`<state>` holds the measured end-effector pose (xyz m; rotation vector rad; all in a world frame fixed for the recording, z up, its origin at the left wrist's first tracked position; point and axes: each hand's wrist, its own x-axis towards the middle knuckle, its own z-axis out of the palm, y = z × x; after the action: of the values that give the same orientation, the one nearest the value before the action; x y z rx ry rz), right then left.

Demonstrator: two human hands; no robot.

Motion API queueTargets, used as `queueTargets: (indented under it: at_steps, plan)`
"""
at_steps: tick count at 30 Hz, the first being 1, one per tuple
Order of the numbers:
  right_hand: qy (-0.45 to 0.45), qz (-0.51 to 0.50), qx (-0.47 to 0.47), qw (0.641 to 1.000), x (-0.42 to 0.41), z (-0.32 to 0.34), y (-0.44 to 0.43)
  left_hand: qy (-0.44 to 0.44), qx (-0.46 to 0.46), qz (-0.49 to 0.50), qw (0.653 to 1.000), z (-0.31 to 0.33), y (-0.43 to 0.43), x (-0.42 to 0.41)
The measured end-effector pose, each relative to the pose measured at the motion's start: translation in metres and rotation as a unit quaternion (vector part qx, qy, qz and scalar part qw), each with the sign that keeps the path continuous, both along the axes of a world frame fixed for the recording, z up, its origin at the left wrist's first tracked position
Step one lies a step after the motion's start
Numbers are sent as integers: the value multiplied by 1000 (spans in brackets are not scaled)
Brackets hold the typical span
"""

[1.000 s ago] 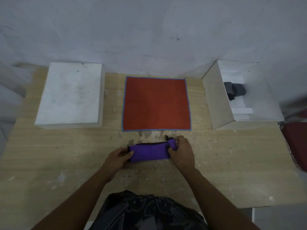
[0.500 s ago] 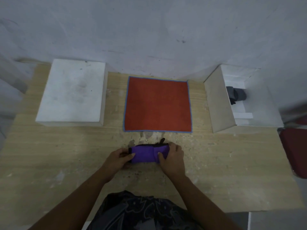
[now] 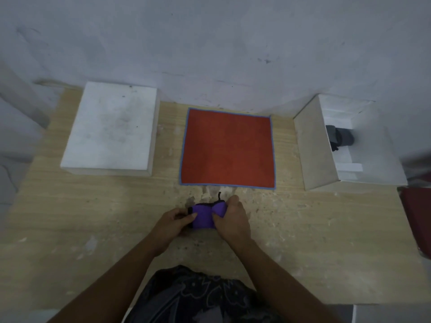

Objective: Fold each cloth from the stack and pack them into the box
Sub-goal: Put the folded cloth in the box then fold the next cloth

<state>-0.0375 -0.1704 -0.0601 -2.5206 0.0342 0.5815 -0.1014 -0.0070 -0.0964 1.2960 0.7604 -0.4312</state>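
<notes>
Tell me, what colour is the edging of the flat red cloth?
Light blue, running along the border of the red cloth; the head view shows it clearly.

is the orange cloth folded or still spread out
Spread out. The orange cloth lies flat and square on the table, all four blue-trimmed edges showing, untouched by either hand.

Both grips cover the ends of the small folded purple cloth [image 3: 204, 217], so its edges and fold count can't be read. In the open white box [image 3: 312, 145], upper right, a dark grey rolled cloth [image 3: 341, 137] sits half-hidden behind the wall. A dark red object [image 3: 417, 220] is cut off at right.
</notes>
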Motion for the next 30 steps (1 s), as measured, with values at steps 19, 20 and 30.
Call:
queueTargets:
  at_steps: [19,20,30]
  plan:
    - [158,-6,353,922,-2,23,-39,-33,120,5,992,38,-43,16]
    - [134,-32,371,918,0,26,-45,-37,110,14,993,41,-48,18]
    - [148,-252,480,827,23,50,-124,-122,-4,49,991,92,-142,62]
